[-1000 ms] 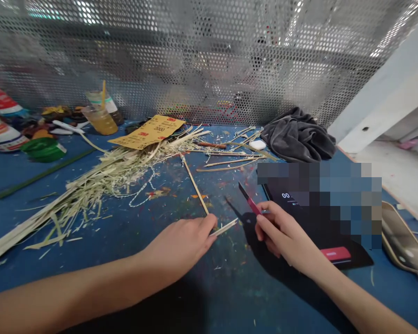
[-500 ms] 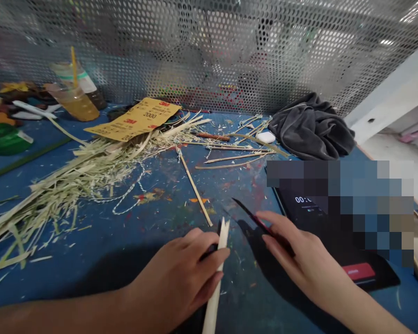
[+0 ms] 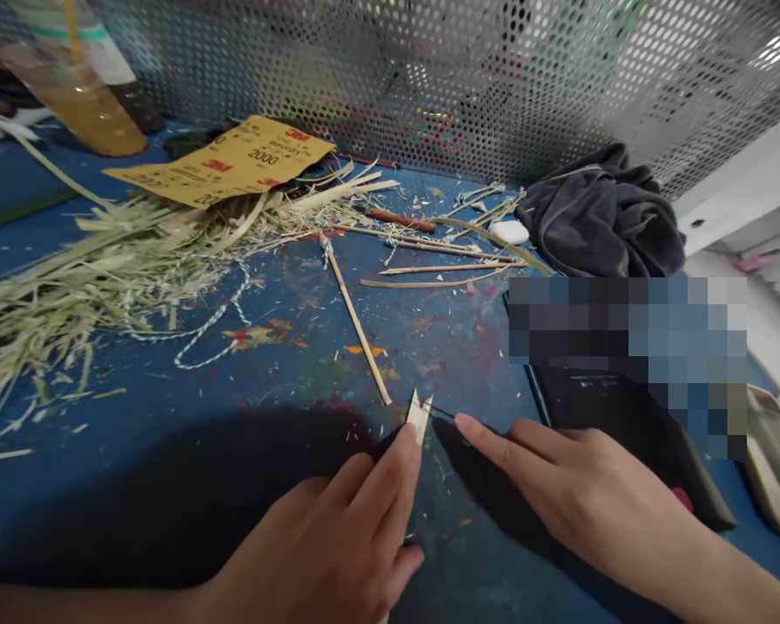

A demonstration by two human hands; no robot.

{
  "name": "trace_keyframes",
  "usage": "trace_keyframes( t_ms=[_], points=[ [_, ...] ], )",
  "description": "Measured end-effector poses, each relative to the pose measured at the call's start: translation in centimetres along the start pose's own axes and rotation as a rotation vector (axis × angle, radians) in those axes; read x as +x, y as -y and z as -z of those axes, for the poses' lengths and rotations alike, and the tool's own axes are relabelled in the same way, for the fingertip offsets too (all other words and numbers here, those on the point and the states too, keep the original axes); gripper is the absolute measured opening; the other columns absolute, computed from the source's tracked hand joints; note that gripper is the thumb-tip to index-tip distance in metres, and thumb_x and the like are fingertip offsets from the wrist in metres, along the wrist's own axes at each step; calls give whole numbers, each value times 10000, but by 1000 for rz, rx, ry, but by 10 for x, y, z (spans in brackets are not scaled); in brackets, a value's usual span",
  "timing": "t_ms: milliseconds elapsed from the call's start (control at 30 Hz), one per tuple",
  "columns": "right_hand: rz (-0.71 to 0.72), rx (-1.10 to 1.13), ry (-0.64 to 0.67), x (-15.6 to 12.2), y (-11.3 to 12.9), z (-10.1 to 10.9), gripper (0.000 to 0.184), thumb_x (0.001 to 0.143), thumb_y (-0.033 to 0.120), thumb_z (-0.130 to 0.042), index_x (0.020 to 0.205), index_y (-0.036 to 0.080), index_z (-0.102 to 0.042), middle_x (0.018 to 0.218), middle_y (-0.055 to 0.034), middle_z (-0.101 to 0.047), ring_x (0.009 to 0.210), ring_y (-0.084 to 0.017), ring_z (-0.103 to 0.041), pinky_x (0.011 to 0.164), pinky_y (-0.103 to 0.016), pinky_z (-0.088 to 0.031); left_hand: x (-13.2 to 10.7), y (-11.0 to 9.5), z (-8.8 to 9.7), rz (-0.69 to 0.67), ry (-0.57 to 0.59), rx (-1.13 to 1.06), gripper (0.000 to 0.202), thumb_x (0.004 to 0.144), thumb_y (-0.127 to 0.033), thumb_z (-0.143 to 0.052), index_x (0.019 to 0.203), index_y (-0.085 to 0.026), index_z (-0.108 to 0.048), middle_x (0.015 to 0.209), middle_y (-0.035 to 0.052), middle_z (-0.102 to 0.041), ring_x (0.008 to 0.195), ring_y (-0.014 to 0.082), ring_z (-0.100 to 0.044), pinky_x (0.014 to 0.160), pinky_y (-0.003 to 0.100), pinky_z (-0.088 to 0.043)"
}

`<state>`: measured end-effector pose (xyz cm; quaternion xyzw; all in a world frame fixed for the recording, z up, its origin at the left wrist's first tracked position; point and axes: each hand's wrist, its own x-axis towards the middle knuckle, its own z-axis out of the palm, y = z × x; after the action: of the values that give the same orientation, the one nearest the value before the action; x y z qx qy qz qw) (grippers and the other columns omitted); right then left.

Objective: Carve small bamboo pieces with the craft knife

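My left hand point(image 3: 338, 537) grips a pale bamboo strip point(image 3: 419, 418) upright, its split tip showing above my thumb and forefinger. My right hand point(image 3: 578, 498) is closed around a knife whose thin dark blade point(image 3: 443, 413) points left and meets the strip's split tip, with my forefinger stretched along its back. The knife's handle is hidden under my fingers. Both hands hover low over the paint-stained blue table point(image 3: 169, 485).
A heap of bamboo shavings point(image 3: 104, 269) and white string point(image 3: 208, 334) lies at left, with yellow sandpaper point(image 3: 227, 160) behind. Loose bamboo sticks point(image 3: 354, 316) lie in the middle. A dark cloth point(image 3: 601, 212) sits at back right, a black phone point(image 3: 624, 425) at right. Perforated metal screen behind.
The view has tipped down and closer. My left hand has raised the strip more upright, and my right hand has brought the blade leftward into the strip's split tip.
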<state>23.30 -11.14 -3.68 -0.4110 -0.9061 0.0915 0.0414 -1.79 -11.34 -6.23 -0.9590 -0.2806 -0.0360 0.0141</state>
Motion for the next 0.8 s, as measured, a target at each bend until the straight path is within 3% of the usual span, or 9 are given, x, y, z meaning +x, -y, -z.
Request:
trace_keyframes(
  t_ms=[133,300,467,633,700,800],
  points=[
    [6,21,-52,5,-4,5,507,926,121,-352,1425,193,-403,815,-50,-701,536,-163,-645,438,-275,-486,3,0,1,36,34,-38,513,831,-220,-431,1307,-68,-547,1392,156,-514,658,199,-657,404,333,-469],
    [-247,302,-183,13,5,0,335,958,226,-397,1258,232,-547,1016,-90,-720,823,-203,-710,669,-272,-564,8,7,4,4,91,-70,619,710,-118,-469,1321,-154,-561,1459,101,-437,663,222,-655,413,374,-457],
    [-368,534,-112,11,10,-7,280,939,189,-412,1171,233,-561,819,-26,-674,676,-126,-640,623,-213,-524,8,10,0,-13,43,-76,601,709,-155,-458,1295,-139,-587,1447,100,-457,570,200,-601,385,384,-423],
    [-284,436,-127,4,11,-5,387,901,114,-374,1269,203,-459,849,-38,-656,736,-128,-656,677,-210,-552,3,14,4,-77,66,53,653,655,-120,-497,1305,-123,-565,1464,106,-440,588,175,-584,406,335,-407],
    [-232,349,-113,1,13,-7,465,903,101,-341,1362,170,-360,925,-68,-667,796,-147,-681,710,-235,-574,2,17,6,-57,102,86,649,702,-93,-483,1347,-158,-518,1484,69,-419,681,173,-596,471,317,-443],
    [-212,222,-14,0,15,-12,574,894,73,-309,1454,169,-227,953,-69,-663,717,-162,-691,636,-271,-598,1,21,5,-33,118,87,596,780,-83,-441,1365,-189,-494,1498,35,-401,729,156,-578,541,303,-457]
  ],
)
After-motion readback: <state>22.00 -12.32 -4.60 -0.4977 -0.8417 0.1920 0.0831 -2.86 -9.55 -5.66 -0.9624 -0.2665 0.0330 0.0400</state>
